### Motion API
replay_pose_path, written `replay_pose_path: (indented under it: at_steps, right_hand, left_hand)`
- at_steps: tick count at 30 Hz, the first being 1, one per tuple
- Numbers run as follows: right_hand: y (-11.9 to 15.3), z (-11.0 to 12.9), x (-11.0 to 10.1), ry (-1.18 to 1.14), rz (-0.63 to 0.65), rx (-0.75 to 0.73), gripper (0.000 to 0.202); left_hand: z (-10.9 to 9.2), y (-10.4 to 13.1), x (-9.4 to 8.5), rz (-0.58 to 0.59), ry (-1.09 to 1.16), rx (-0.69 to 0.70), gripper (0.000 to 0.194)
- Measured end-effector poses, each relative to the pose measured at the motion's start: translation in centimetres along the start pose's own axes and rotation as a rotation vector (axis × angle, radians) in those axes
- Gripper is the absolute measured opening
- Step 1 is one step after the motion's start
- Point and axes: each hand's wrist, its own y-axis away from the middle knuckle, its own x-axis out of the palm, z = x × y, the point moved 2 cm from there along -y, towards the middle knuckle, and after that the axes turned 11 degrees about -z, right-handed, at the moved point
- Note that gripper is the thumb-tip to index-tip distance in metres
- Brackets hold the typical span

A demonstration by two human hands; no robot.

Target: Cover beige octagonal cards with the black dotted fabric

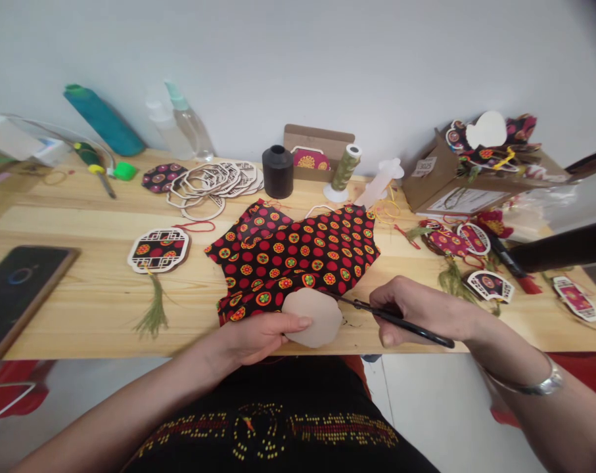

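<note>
My left hand pinches a pale, rounded template piece with the thumb on top, at the near edge of a black cloth patterned with red dots and flowers. Black-handled scissors are gripped in my right hand. Their blades point left along the template's upper right edge and meet the cloth there. How far the blades are apart is hard to make out. To the left lies a finished-looking wooden lattice ornament with a green tassel.
A phone lies at the left. Behind the cloth stand a black thread cone, a green thread spool and stacked wooden frames. A cardboard box and several tasselled ornaments occupy the right side.
</note>
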Motion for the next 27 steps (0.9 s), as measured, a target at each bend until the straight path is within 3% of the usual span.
replay_pose_path:
  at_steps: [8,17,27]
  right_hand:
    - [-0.3,-0.2,0.2,-0.001,-0.143,0.082,0.051]
    - [-0.8,-1.1,0.5,-0.198,-0.023,0.018,0.046]
    - [-0.7,-1.1,0.5,-0.249,0.001,-0.002,0.045]
  left_hand:
    - [-0.3,0.1,0.1,-0.034,0.016,-0.001,0.032]
    - [-0.2,0.0,-0.1,-0.004,0.032,0.007,0.029]
    - [0.0,-0.1,-0.2,-0.008,0.031,0.011,0.030]
